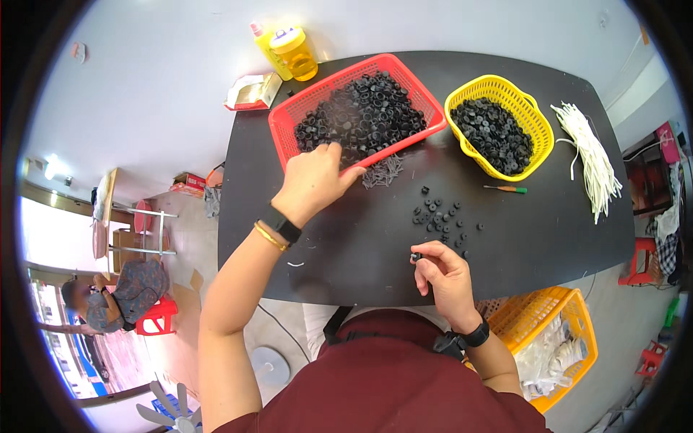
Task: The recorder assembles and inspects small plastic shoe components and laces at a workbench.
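Fingers of the left hand are digging, half curled, into little round black rubber rings piled in the red plastic mesh basket. The right hand is pinching one small black ring above the smooth dark table, beside loose rings.

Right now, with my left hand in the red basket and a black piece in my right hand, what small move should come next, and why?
Probably close the left hand on one black ring from the red basket and bring it toward the right hand. The left fingers already rest on the pile at the basket's near edge, while the right hand pinches a small black piece above the table, apparently waiting for its partner.
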Demonstrator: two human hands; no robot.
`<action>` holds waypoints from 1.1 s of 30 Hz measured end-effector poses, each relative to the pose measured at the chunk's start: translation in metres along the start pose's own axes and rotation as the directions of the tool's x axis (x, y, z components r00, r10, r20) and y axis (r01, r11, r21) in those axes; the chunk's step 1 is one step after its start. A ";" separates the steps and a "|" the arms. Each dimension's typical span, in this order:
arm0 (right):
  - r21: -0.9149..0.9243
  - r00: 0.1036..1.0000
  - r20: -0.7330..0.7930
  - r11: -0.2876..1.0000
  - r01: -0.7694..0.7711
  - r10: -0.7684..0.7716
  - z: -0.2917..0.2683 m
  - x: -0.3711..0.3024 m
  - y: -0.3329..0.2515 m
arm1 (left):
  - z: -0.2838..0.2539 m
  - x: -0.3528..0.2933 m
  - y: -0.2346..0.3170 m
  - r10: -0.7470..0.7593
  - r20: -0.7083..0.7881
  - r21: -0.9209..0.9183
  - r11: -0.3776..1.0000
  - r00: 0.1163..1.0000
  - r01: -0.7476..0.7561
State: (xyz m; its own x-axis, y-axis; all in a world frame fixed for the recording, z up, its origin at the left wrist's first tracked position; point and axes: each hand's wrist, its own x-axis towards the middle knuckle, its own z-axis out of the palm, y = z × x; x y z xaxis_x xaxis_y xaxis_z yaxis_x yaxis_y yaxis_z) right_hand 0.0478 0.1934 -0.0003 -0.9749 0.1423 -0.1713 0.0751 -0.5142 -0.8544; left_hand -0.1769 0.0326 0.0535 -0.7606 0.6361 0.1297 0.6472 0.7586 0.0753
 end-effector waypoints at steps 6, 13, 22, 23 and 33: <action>-0.029 0.998 0.061 1.000 0.004 -0.002 0.008 -0.004 0.006 | 0.014 -0.033 -0.008 0.053 -0.106 0.082 0.996 0.993 -0.044; -0.070 0.997 0.071 0.998 -0.007 0.012 0.015 -0.013 0.010 | 0.026 -0.066 -0.020 -0.005 -0.213 0.023 1.000 0.977 0.011; -0.156 0.999 0.040 0.988 0.017 -0.011 0.020 -0.014 0.009 | -0.001 -0.112 -0.017 -0.017 -0.001 -0.109 0.994 1.000 0.017; -0.145 0.999 0.049 0.989 0.011 -0.004 0.020 -0.012 0.011 | -0.006 -0.110 -0.018 -0.074 -0.043 -0.120 0.990 0.996 0.068; -0.151 0.996 0.090 0.988 0.020 -0.006 0.032 -0.005 0.009 | 0.000 -0.074 -0.046 -0.006 0.002 -0.259 0.966 1.000 0.006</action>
State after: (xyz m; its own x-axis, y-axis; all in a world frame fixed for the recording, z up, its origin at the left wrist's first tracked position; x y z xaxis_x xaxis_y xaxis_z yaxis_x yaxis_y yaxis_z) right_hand 0.0464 0.1611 0.0085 -0.9903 0.0684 -0.1210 0.0865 -0.3779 -0.9218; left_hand -0.1504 -0.0489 0.0401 -0.7645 0.6320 0.1273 0.6336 0.7001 0.3292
